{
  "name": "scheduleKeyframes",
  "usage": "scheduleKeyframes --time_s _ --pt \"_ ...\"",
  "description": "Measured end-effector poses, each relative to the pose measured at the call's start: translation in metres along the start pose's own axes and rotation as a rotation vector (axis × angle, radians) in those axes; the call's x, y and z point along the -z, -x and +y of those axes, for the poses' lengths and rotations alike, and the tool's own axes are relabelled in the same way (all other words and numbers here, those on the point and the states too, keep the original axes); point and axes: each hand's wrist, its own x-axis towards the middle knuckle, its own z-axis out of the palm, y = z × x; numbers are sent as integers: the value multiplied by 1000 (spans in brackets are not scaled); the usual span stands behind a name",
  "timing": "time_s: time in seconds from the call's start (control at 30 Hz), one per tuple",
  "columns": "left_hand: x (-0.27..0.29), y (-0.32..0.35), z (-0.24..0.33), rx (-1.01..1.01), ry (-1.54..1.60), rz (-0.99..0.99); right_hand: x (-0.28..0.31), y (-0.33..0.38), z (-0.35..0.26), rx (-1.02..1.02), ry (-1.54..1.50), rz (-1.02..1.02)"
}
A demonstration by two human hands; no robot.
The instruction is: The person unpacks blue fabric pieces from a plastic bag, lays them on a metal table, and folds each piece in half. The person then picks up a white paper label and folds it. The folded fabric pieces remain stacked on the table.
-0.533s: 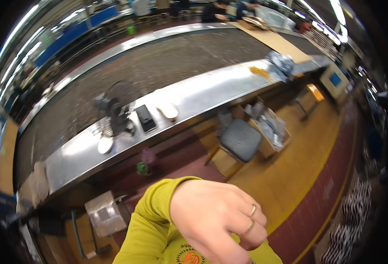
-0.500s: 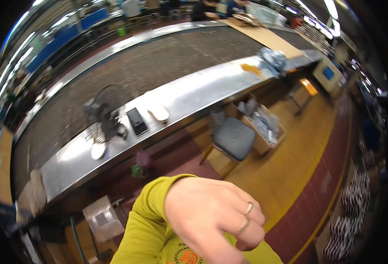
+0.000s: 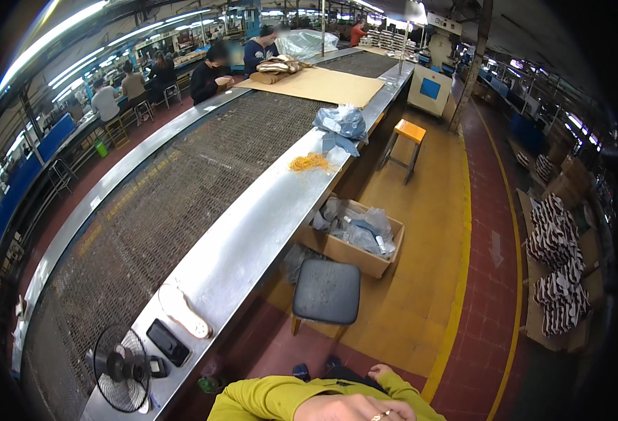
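My left hand (image 3: 357,411), with a ring on one finger, shows only its knuckles at the bottom edge, in a yellow-green sleeve (image 3: 267,398); nothing is seen in it. A smaller hand (image 3: 380,369), taken as my right hand, lies lower at the end of the other sleeve, its fingers too small to read. Nearest on the steel table ledge (image 3: 253,238) are a pale shoe insole (image 3: 183,311), a black phone (image 3: 168,342) and a small desk fan (image 3: 119,368). A grey-seated stool (image 3: 326,291) stands just ahead of me.
A mesh conveyor belt (image 3: 176,196) runs beside the ledge. Farther along lie orange bits (image 3: 310,163), a plastic bag (image 3: 341,121) and a cardboard sheet (image 3: 323,85). A cardboard box (image 3: 356,243) and an orange stool (image 3: 408,133) are on the floor. People work across the belt. Striped stacks (image 3: 554,245) stand right.
The view has swung along the table, so the fan, phone and insole now sit lower left. My ringed hand has dropped from mid-picture to the bottom edge.
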Motion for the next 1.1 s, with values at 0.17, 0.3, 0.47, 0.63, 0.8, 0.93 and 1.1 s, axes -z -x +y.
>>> scheduleKeyframes --time_s 0.17,0.3,0.47,0.63,0.8,0.93,1.1 --pt "57 6 5 -117 -285 35 -9 -52 -2 152 224 -185" --pt "69 6 9 -99 -456 126 34 -96 -43 102 470 -356" --pt "83 21 22 34 -692 93 74 -167 -143 -80 647 -215" --pt "91 71 49 631 -1141 158 79 -218 -226 131 534 -79" --pt "99 154 71 1240 -1639 661 34 -236 -279 194 382 -82" --pt "85 205 74 2001 -1264 1034 31 -225 -311 216 697 -135" --pt "75 237 96 1517 -1403 1346 78 -242 -405 662 81 681"
